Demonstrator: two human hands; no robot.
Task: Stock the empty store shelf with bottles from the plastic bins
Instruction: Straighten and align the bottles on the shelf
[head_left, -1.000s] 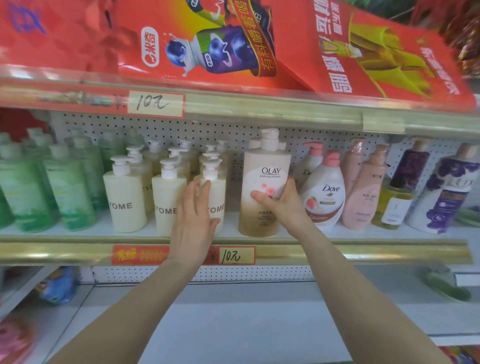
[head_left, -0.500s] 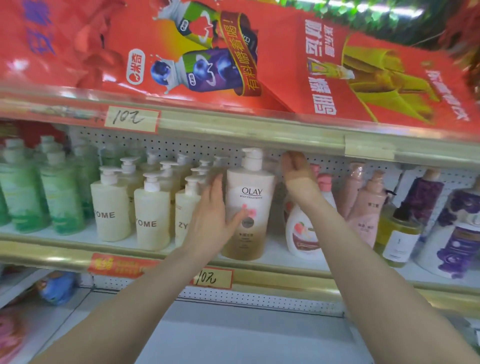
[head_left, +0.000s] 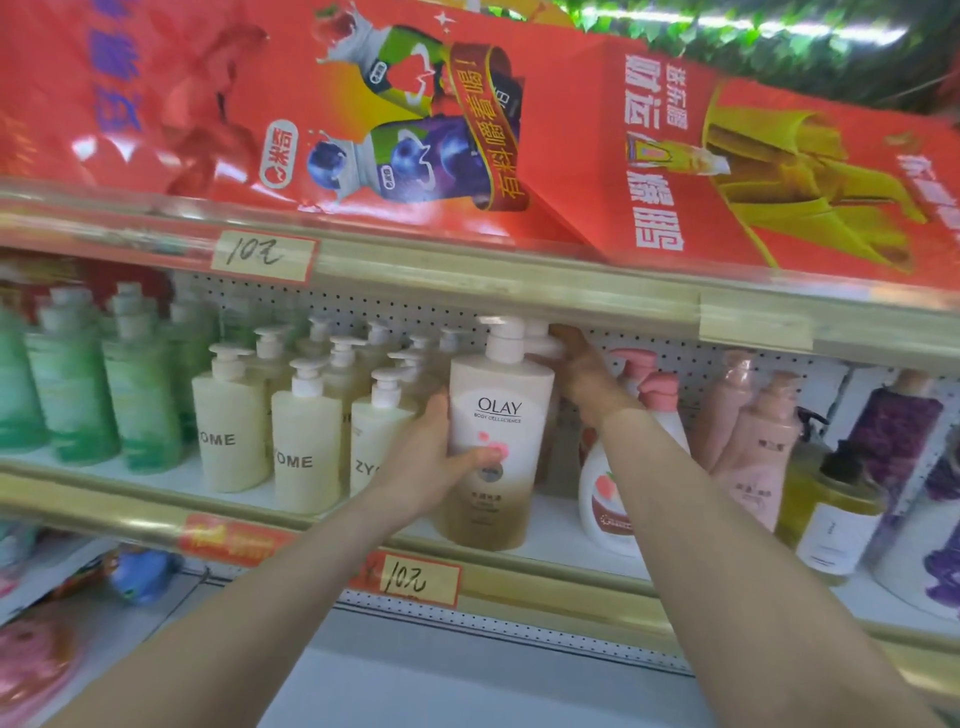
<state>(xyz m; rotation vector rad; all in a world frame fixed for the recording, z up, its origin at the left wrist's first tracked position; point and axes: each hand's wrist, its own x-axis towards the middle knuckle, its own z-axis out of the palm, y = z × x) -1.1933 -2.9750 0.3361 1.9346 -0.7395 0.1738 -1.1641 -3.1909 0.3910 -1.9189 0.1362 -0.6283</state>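
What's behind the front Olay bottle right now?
A second white pump top shows just behind the Olay bottle, with the right hand at it. Its body is covered by the front bottle, which the left hand grips.

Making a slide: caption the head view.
Left hand grips the Olay bottle on the shelf; right hand reaches a pump behind it.

**Shelf stocked with pump bottles**

On the white shelf (head_left: 561, 540) an Olay bottle (head_left: 498, 447) is stood upright. Cream bottles (head_left: 306, 441), then green bottles (head_left: 72, 395), are ranged at its nine o'clock, pink bottles (head_left: 753, 447) and purple bottles (head_left: 893, 431) at its three o'clock.
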